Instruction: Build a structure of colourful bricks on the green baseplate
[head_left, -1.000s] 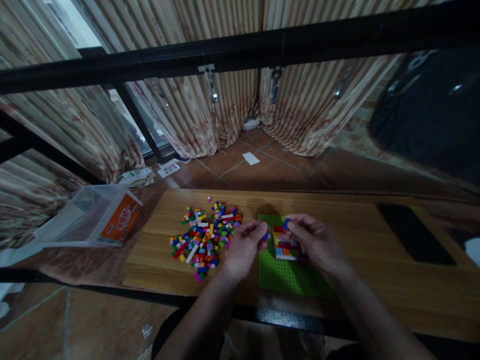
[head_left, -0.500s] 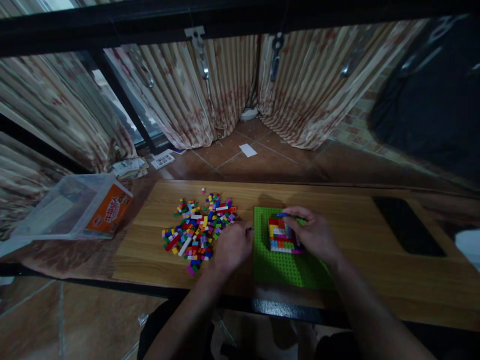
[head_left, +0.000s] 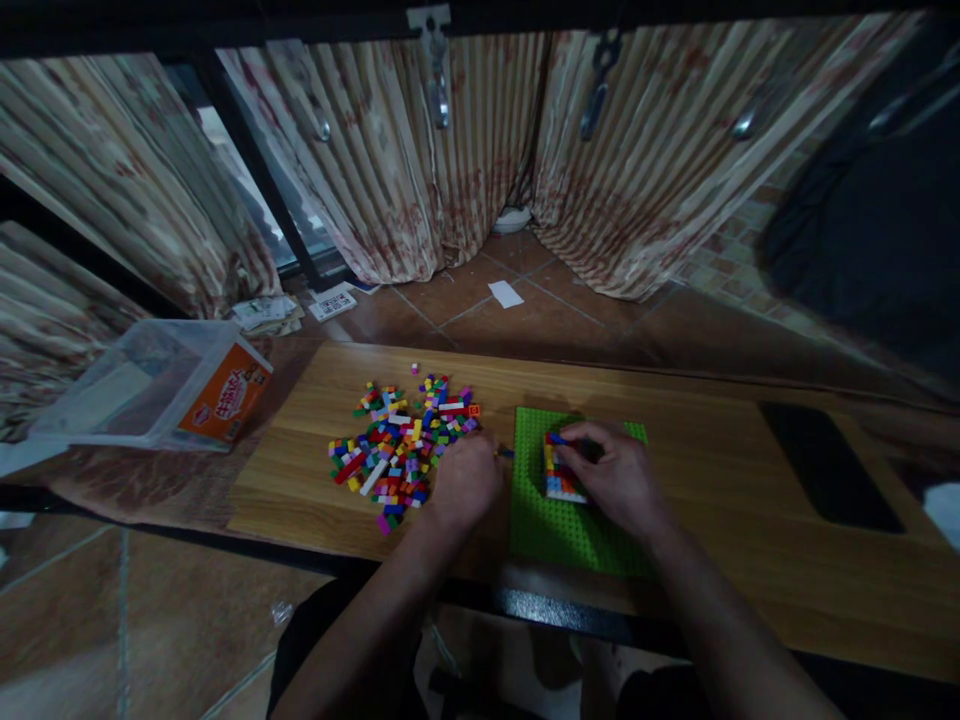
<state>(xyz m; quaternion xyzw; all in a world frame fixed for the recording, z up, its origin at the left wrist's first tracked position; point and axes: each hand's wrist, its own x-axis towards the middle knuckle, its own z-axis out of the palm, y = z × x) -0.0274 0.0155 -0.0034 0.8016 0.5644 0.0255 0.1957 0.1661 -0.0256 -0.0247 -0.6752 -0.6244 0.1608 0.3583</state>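
Note:
My right hand (head_left: 611,475) pinches a blue brick (head_left: 557,438) at the far left corner of a block of coloured bricks (head_left: 562,484). That block stands on a green baseplate (head_left: 555,545), and my fingers hide its right part. My left hand (head_left: 469,475) is closed beside the baseplate's left edge, with a small blue brick (head_left: 506,453) poking out at its fingertips. Just left of that hand lies a spread pile of loose bricks (head_left: 397,450) in many colours.
The wooden table (head_left: 720,480) carries a black flat slab (head_left: 829,465) on its right side. Beyond its left end stands a clear plastic bin (head_left: 150,385) with an orange label. Curtains (head_left: 375,170) and a dark rail with metal hooks are behind.
My right hand has brought its blue brick down onto the brick block's far corner. My left hand has drawn back left from the block, staying closed. The camera view has tilted down.

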